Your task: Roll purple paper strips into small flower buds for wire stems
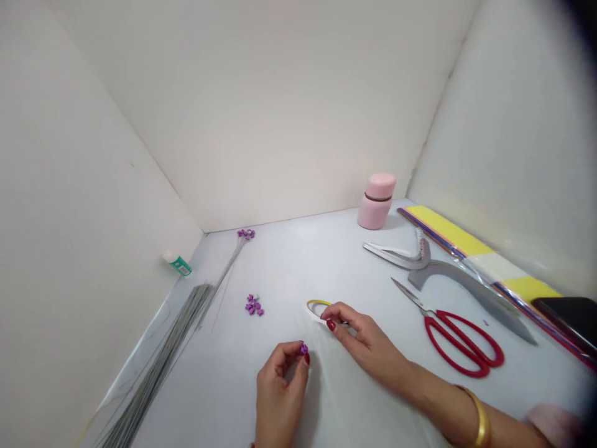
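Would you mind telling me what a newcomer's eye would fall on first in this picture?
The red-handled scissors stand out first, lying at right, with the pink jar beyond them by the back wall. Nearer the middle, the left hand pinches a small purple piece, while the right hand touches a yellow-edged loop.

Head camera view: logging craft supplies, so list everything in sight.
white walls: three, white, around
pink lidded jar: one, pink, back right corner
grey wire bundle: one, grey, left edge
purple flower clusters: two, purple, wire tips and mid-surface
green tube: one, green and white, left wall
long-handled tool: one, grey, right of centre
scissors: one pair, red handles, right
wrapped paper pack: one, yellow and white, right wall
flat object: one, black, right edge
paper loop: one, yellow and white, in right hand
gold bangle: one, gold, right wrist
left hand: one, pinching a purple flower
right hand: one, holding the paper loop
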The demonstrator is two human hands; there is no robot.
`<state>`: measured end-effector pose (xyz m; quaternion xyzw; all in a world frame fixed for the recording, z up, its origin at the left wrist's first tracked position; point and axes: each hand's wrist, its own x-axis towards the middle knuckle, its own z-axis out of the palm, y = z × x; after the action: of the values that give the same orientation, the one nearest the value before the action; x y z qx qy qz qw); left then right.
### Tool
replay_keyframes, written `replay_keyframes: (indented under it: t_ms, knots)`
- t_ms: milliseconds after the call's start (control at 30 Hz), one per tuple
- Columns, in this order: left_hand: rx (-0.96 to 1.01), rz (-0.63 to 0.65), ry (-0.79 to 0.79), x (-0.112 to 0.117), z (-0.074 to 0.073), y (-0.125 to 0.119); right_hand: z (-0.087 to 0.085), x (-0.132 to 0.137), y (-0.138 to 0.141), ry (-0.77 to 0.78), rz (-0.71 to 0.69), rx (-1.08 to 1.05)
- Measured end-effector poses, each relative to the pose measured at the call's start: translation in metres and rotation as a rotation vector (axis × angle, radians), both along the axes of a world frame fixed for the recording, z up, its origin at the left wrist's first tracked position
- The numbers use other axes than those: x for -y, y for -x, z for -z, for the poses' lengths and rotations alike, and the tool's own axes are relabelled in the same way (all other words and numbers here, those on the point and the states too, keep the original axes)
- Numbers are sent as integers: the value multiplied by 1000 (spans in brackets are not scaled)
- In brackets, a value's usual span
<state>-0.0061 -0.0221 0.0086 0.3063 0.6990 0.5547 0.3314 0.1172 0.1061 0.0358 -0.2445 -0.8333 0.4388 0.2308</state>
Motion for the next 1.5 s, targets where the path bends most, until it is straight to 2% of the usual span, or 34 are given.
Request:
replay_keyframes:
  t_ms: [67, 133, 367, 500, 700, 767, 1200, 1500]
  knots:
    - [30, -9, -13, -1, -1, -1, -1, 2, -1, 88, -23, -45]
    - [59, -31, -27, -1, -1, -1, 1, 4, 0, 114, -19, -58]
    - [79, -54, -51, 3, 1, 2, 1, 9, 0, 51, -35, -56]
    - [19, -19, -61, 5, 0, 1, -3, 11, 0, 14, -65, -52]
    - [-254, 92, -111, 6, -4, 1, -5, 13, 1, 17, -64, -39]
    - [-292, 111, -125, 7, -5, 1, -5, 13, 1, 22, -63, -38]
    - [-339, 132, -200, 8, -1, 0, -4, 14, 1, 52, -9, -42]
    - [-347, 152, -219, 7, -2, 0, -3, 13, 3, 20, -55, -49]
